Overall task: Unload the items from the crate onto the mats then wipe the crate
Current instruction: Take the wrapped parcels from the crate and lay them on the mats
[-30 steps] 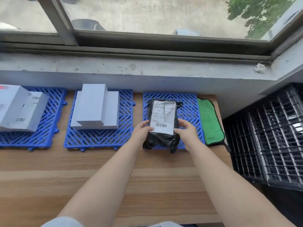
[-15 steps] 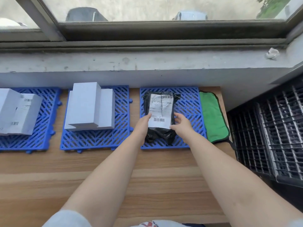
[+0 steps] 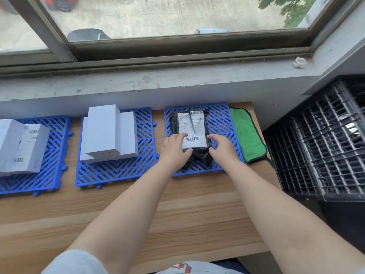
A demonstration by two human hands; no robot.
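Black parcel [image 3: 190, 135] with white label, flat on right mat [image 3: 219, 123], toward its left half. Left hand [image 3: 175, 149] resting on parcel's near-left corner, fingers laid over label edge, loosely bent, not gripping. Right hand [image 3: 222, 148] just right of parcel's near end, fingers spread and relaxed, holding nothing; contact with the wrap not clear.

Green cloth [image 3: 246, 135] touching right edge of that mat, lying on tabletop [image 3: 177, 210]. Black crate [image 3: 324, 147] farther right of parcel, off tabletop's end, something pale visible through its mesh.

Left of parcel, middle mat [image 3: 118, 175] carrying stacked white boxes [image 3: 108, 133], smaller one on top. Farther left, left mat [image 3: 49, 175] with two more boxes [image 3: 21, 147] bearing barcode labels, partly cut off by frame edge.

Beyond parcel, grey sill [image 3: 177, 82] and window [image 3: 177, 16]; crumpled paper scrap [image 3: 299, 62] on sill to the far right.
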